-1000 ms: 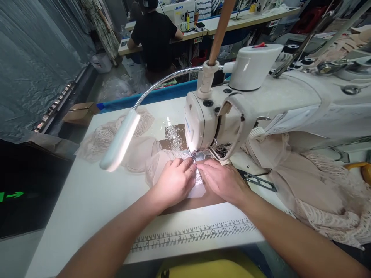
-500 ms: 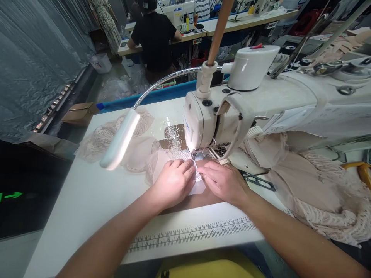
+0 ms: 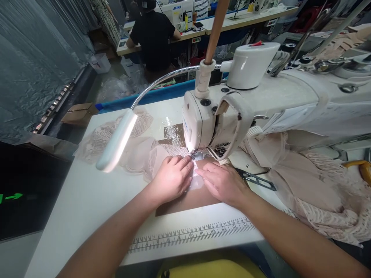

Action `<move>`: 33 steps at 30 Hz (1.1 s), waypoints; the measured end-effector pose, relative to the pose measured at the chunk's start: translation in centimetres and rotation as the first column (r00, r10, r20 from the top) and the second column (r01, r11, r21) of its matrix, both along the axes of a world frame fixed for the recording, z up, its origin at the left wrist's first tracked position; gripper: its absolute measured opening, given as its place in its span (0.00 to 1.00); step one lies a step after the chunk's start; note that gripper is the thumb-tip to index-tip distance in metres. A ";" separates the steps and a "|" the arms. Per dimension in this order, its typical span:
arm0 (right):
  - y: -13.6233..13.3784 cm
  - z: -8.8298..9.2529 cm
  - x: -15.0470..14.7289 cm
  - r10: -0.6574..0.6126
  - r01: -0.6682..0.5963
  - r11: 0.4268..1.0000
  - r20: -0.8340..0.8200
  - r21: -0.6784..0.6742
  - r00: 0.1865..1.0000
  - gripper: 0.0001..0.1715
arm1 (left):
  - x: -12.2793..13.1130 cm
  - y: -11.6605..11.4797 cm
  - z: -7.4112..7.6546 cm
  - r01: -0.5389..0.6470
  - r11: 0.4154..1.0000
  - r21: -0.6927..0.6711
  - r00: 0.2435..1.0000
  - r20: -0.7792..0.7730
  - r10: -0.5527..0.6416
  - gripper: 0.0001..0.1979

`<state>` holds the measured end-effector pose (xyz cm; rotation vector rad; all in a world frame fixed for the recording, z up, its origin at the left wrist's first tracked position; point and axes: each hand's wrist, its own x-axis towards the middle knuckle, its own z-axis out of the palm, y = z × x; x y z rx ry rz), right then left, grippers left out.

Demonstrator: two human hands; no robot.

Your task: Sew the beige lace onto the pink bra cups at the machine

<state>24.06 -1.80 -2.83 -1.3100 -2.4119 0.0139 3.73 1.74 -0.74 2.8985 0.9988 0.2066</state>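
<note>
A piece of pale pink lace fabric (image 3: pixel 195 168) lies under the needle area of a white sewing machine (image 3: pixel 199 119). My left hand (image 3: pixel 174 178) presses on the lace just left of the presser foot (image 3: pixel 193 154), fingers together and curled over it. My right hand (image 3: pixel 222 182) is closed at the lace's right edge, thumb and forefinger pinching it close to the left fingertips. Part of the fabric is hidden under both hands. More of the sheer, lacy material (image 3: pixel 139 152) trails away to the left across the white table (image 3: pixel 95 200).
A lamp head (image 3: pixel 117 141) on a bendy metal neck hangs left of the machine. A printed ruler (image 3: pixel 191 234) runs along the front edge. Lace garment pieces (image 3: pixel 315 185) are heaped at right beside a dark slotted metal bar (image 3: pixel 259 180). A co-worker (image 3: pixel 153 38) sits ahead.
The lace has slid a little away from me toward the needle, so less pale cloth shows in front of my hands. My left hand has shifted slightly left and forward; the right is nearly still.
</note>
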 end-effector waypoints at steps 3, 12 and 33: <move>-0.1 -0.2 0.2 0.021 -0.020 1.000 -0.032 0.018 0.999 0.18 | 0.0 0.1 -0.1 0.021 1.000 0.018 1.000 0.007 -0.021 0.19; -0.2 0.0 0.2 0.043 -0.044 0.999 -0.060 -0.019 0.997 0.16 | -0.2 0.4 0.0 0.024 1.000 -0.019 1.000 0.004 -0.024 0.20; 0.7 -0.1 -1.3 -0.089 0.093 0.988 0.038 -0.126 0.995 0.19 | -0.9 2.0 -1.2 -0.179 0.980 0.085 0.984 0.036 0.177 0.19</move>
